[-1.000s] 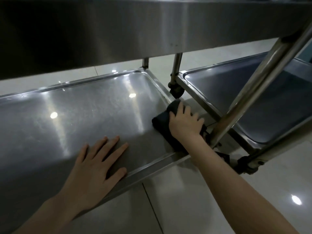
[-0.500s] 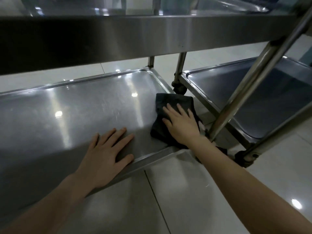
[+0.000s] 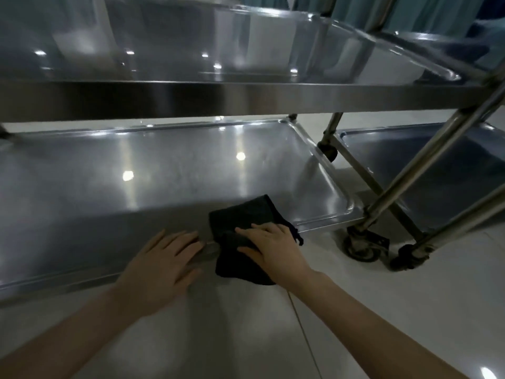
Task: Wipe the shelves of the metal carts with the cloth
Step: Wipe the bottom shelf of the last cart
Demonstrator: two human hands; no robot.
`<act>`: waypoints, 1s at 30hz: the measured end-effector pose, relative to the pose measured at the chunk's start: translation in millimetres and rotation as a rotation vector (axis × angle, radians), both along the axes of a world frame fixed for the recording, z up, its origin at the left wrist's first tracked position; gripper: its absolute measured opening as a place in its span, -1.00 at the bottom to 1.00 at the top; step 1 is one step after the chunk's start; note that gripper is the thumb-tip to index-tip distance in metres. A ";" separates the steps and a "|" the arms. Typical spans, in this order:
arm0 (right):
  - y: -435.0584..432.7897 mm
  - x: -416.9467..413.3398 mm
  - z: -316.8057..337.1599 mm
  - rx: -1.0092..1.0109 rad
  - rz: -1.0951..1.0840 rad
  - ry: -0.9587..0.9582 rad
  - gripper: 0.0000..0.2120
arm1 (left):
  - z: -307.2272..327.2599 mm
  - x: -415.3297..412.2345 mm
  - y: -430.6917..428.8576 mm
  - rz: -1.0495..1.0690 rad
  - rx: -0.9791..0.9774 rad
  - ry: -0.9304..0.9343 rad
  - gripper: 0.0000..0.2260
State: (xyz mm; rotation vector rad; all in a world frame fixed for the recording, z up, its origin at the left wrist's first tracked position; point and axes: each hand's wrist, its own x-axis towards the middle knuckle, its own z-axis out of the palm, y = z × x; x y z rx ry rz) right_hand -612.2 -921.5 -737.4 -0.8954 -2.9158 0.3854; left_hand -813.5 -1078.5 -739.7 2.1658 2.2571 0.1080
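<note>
Right grip: my right grip lies flat on the cloth, fingers straight and spread, pinching nothing. I judge a flat palm presses the fabric down evenly.
Cloth: dark and folded, at the front edge of the lower shelf toward its right end. Part lies on the shelf and part hangs over the rim, so it catches the raised lip as well as the flat.
Left grip: my left grip is also open, palm down on the same rim just beside the cloth, holding nothing. It is probably a brace to steady me and stop the cart rolling on its caster.
Upper shelf: the upper shelf overhangs, so I reach in low beneath it.
Second cart: its shelf stands to the right, touched by neither hand.
</note>
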 end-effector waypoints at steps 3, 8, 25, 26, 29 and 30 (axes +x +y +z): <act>-20.3 -12.2 30.5 -0.072 0.041 -0.070 -0.60 | 17.5 -16.7 -27.5 -0.056 -0.014 0.028 -0.38; -50.0 -31.6 86.2 -0.194 0.074 -0.042 -0.68 | 65.3 -28.5 -64.9 0.039 0.045 -0.050 -0.70; -196.8 -72.6 468.1 -0.382 0.378 -0.249 -0.67 | 448.2 3.7 -229.0 0.439 -0.018 -0.482 -0.49; -201.4 -72.9 497.2 -0.382 0.404 -0.240 -0.67 | 476.5 6.0 -234.0 0.446 -0.001 -0.494 -0.50; -209.3 -71.5 578.4 -0.381 0.459 -0.170 -0.68 | 554.7 13.0 -238.1 0.446 0.020 -0.514 -0.55; -209.2 -70.9 602.6 -0.386 0.463 -0.140 -0.68 | 578.5 14.9 -235.5 0.452 0.027 -0.524 -0.57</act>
